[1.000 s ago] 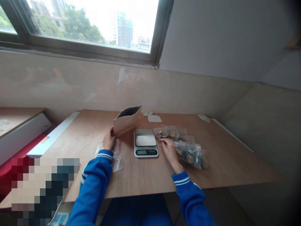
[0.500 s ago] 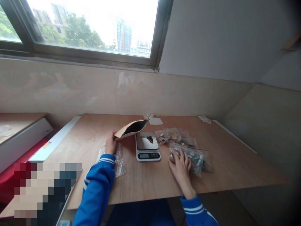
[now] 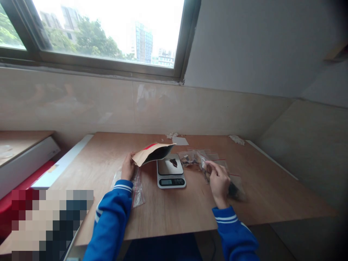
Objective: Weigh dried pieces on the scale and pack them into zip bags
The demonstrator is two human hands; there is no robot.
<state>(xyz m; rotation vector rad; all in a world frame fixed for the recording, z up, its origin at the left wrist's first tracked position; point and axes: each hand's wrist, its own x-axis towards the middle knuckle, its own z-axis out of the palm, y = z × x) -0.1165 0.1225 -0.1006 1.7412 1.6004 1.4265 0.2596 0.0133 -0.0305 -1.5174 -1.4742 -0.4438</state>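
Observation:
My left hand (image 3: 128,166) grips the left end of a brown kraft paper pouch (image 3: 146,152), tilted with its dark mouth open to the right, partly over a white kitchen scale (image 3: 172,182). On the scale's metal plate lies a dark brown dried piece (image 3: 173,162). At the right, my right hand (image 3: 219,180) is closed on a clear zip bag (image 3: 202,162) with small dark contents, raised off the pile. Other filled zip bags (image 3: 189,158) lie behind and beside it, and one with dark contents (image 3: 236,190) is just right of my wrist.
Flat clear zip bags (image 3: 138,192) lie by my left wrist. A white card (image 3: 180,141) and crumpled white scraps (image 3: 237,139) are at the table's back edge, below the tiled wall (image 3: 152,108). A second table (image 3: 24,145) stands at the far left.
My right hand has gone from resting spread on the bags to pinching one and lifting it upright. The pouch has tipped slightly, showing a red patch on top.

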